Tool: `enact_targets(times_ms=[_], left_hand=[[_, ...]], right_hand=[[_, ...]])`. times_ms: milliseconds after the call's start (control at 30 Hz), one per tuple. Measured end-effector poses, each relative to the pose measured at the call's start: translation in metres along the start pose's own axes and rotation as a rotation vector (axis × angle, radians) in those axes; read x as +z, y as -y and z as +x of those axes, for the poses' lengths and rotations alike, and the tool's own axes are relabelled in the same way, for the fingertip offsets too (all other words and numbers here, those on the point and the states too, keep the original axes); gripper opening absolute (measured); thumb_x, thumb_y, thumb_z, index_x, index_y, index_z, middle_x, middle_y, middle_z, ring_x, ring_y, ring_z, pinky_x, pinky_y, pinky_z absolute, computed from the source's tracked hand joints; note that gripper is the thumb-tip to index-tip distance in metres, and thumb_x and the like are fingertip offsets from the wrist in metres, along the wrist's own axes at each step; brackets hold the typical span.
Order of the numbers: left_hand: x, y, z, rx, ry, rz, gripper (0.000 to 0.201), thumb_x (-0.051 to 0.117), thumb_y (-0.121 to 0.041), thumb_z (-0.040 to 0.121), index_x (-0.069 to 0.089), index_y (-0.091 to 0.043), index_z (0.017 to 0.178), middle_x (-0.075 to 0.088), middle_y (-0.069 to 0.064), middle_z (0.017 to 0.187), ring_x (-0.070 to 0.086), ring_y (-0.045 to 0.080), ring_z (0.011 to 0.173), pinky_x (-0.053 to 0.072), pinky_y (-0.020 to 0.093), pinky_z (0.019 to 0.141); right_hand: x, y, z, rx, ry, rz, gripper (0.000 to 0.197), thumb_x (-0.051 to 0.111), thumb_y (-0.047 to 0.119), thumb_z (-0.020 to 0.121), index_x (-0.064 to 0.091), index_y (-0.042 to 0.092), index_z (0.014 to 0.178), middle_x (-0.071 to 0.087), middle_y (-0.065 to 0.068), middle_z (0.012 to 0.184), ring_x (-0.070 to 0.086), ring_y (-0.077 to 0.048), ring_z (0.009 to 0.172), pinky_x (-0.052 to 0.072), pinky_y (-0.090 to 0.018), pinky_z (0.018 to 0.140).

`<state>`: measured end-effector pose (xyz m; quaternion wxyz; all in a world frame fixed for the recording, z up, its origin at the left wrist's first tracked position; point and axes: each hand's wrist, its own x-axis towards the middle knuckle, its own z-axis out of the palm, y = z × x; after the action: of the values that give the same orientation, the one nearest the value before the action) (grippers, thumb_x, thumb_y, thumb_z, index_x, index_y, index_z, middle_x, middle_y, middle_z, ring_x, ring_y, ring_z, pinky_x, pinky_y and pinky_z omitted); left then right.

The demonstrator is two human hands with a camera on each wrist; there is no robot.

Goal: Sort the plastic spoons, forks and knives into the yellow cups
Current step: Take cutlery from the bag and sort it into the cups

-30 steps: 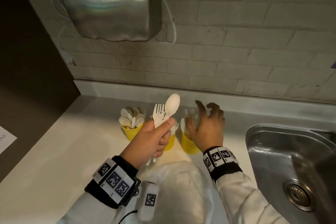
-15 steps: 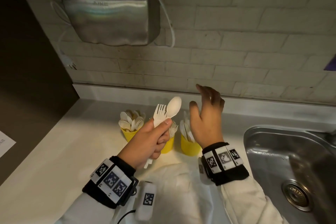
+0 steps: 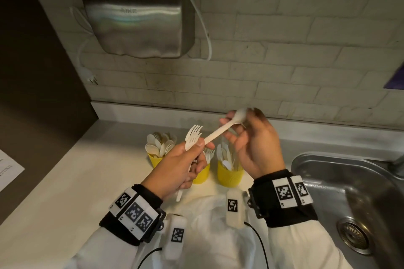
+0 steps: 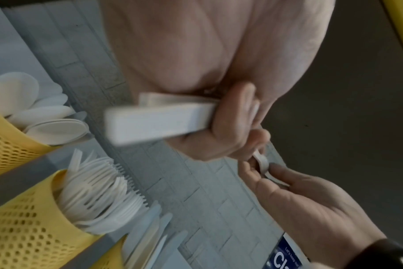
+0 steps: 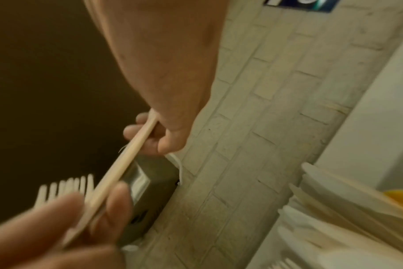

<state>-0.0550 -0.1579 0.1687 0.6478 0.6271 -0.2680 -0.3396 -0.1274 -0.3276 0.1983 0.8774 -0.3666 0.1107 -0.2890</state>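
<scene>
Three yellow cups stand in a row by the wall: the left cup (image 3: 155,160) holds spoons, the middle cup (image 3: 202,173) forks, the right cup (image 3: 230,175) knives. Above them my left hand (image 3: 185,159) grips a small bundle of white forks (image 3: 193,135) and the handle end of a white spoon (image 3: 223,130). My right hand (image 3: 244,129) pinches that spoon near its bowl, so both hands hold it, slanting up to the right. The left wrist view shows the handle ends (image 4: 159,122) jutting from my fist.
A steel sink (image 3: 358,199) lies to the right of the cups. A metal hand dryer (image 3: 137,19) with a white cord hangs on the brick wall above. A white plastic bag (image 3: 209,225) lies on the counter before me. A paper sheet (image 3: 8,168) sits far left.
My right hand rose from over the right cup, swung left and took hold of the spoon's bowl end. The spoon tilted from upright to slanting right. The left hand stayed nearly still.
</scene>
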Motion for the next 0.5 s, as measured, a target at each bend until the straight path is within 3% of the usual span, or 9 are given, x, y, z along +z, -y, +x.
enact_targets(times_ms=[67, 133, 167, 233, 333, 400, 500], left_hand=[[-0.002, 0.003, 0.000, -0.003, -0.019, -0.004, 0.032, 0.044, -0.041, 0.106, 0.068, -0.020, 0.110, 0.048, 0.003, 0.070, 0.024, 0.010, 0.045, 0.017, 0.019, 0.040], [-0.003, 0.004, 0.000, -0.029, -0.036, -0.040, 0.028, 0.049, -0.041, 0.105, 0.065, -0.018, 0.105, 0.048, 0.002, 0.070, 0.022, 0.010, 0.044, 0.016, 0.017, 0.039], [-0.003, 0.004, 0.000, -0.048, -0.041, -0.070, 0.026, 0.053, -0.041, 0.103, 0.062, -0.016, 0.102, 0.048, 0.002, 0.069, 0.022, 0.010, 0.043, 0.017, 0.015, 0.039], [-0.002, 0.002, 0.000, -0.080, -0.037, -0.127, 0.023, 0.053, -0.038, 0.100, 0.053, -0.015, 0.099, 0.045, 0.002, 0.066, 0.023, 0.009, 0.039, 0.017, 0.015, 0.037], [0.002, 0.000, -0.001, -0.061, 0.000, -0.105, 0.018, 0.043, -0.030, 0.105, 0.055, -0.018, 0.098, 0.043, 0.004, 0.062, 0.022, 0.010, 0.039, 0.019, 0.017, 0.038], [0.005, -0.002, -0.001, -0.028, 0.020, -0.042, 0.023, 0.042, -0.030, 0.106, 0.063, -0.023, 0.103, 0.044, 0.008, 0.060, 0.023, 0.013, 0.041, 0.022, 0.021, 0.039], [0.004, -0.004, -0.001, 0.046, 0.048, 0.027, 0.025, 0.044, -0.036, 0.108, 0.068, -0.029, 0.105, 0.050, 0.016, 0.063, 0.031, 0.015, 0.038, 0.030, 0.023, 0.039]], right_hand=[[-0.005, 0.007, 0.001, -0.026, -0.013, 0.207, 0.019, 0.042, 0.016, 0.106, 0.055, 0.014, 0.093, 0.059, -0.014, 0.077, 0.061, -0.028, 0.069, 0.056, -0.040, 0.070], [-0.009, 0.011, 0.002, -0.075, 0.011, 0.240, 0.014, 0.042, 0.015, 0.102, 0.056, 0.014, 0.100, 0.048, -0.011, 0.072, 0.045, -0.022, 0.060, 0.044, -0.032, 0.060], [-0.011, 0.013, 0.001, -0.107, 0.034, 0.148, 0.013, 0.045, 0.015, 0.099, 0.057, 0.014, 0.103, 0.046, -0.009, 0.072, 0.039, -0.019, 0.055, 0.038, -0.029, 0.055], [-0.014, 0.010, -0.004, -0.180, 0.123, -0.290, 0.018, 0.056, 0.017, 0.092, 0.062, 0.018, 0.109, 0.045, -0.006, 0.074, 0.034, -0.012, 0.049, 0.032, -0.024, 0.048], [-0.009, -0.005, -0.015, -0.203, 0.368, -0.891, 0.025, 0.072, 0.016, 0.094, 0.069, 0.021, 0.118, 0.049, -0.005, 0.073, 0.042, -0.008, 0.055, 0.040, -0.021, 0.054], [-0.005, -0.015, -0.016, -0.189, 0.427, -0.958, 0.021, 0.072, 0.014, 0.096, 0.071, 0.016, 0.117, 0.059, -0.002, 0.071, 0.054, -0.009, 0.064, 0.047, -0.022, 0.063], [-0.001, -0.021, -0.013, -0.228, 0.366, -0.891, 0.006, 0.069, 0.012, 0.098, 0.073, 0.008, 0.101, 0.073, -0.005, 0.082, 0.065, -0.007, 0.075, 0.052, -0.022, 0.072]])
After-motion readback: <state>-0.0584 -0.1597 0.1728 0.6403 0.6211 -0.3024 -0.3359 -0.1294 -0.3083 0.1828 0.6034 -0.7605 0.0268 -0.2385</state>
